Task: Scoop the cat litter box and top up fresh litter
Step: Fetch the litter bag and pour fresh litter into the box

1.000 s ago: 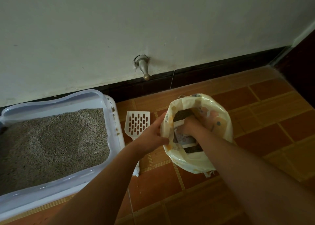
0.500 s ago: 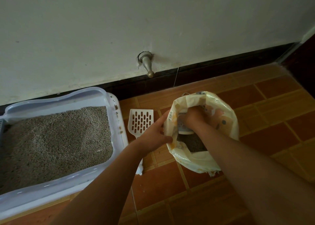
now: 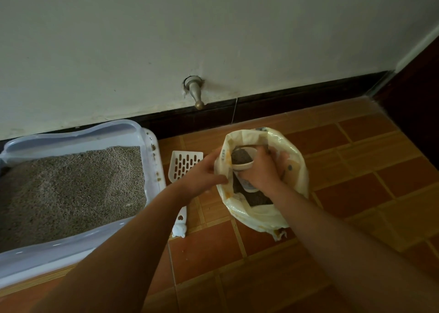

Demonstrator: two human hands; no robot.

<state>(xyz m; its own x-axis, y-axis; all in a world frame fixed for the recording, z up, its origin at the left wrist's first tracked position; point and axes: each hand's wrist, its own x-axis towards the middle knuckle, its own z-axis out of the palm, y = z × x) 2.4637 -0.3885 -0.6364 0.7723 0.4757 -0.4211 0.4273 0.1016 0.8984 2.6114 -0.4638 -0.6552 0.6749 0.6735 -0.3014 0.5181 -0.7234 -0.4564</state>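
The right hand (image 3: 261, 173) has its fingers clamped round a cup (image 3: 245, 167) full of fresh litter inside the bag (image 3: 295, 170). The left hand (image 3: 202, 175) pinches the bag's rim. The litter box (image 3: 71, 135) lies leftward, past the scoop (image 3: 185, 163).

At the left I see the litter box (image 3: 59, 248), a pale blue plastic tray that stands on the floor against the wall. It is filled with grey-brown litter (image 3: 71, 189), and some brown stains sit on its right rim. Just right of it the white slotted scoop (image 3: 185, 163) lies flat on the floor, handle toward the near side. Further right the yellowish litter bag (image 3: 259, 215) stands open, with dark grey grains inside. The left hand (image 3: 204, 172) pinches its left edge. In the bag's mouth the right hand (image 3: 261, 172) holds a small white cup (image 3: 245, 168), tilted and full of grains.
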